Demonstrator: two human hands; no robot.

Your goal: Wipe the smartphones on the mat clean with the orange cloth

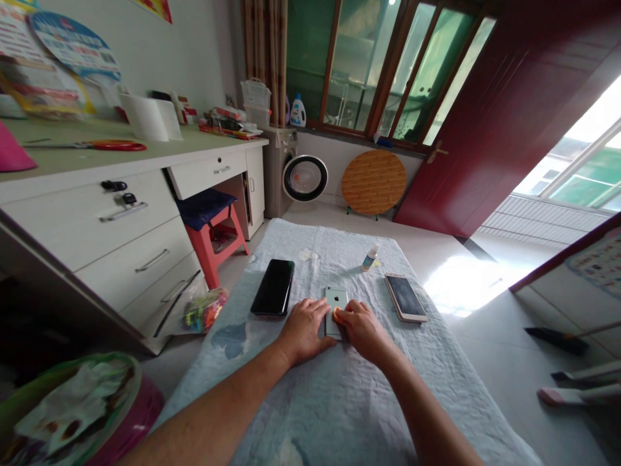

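Pinching one apparent sponge, the right hand touches one phone of three.

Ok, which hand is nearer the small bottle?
Right. The right hand is on the near side of the small bottle, not touching; the left hand is farther away, near side and well to its left.

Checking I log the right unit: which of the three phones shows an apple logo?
The middle phone, between the left hand and right hand; the black phone and pale-framed phone, lying to either side, show dark faces without visible logos.
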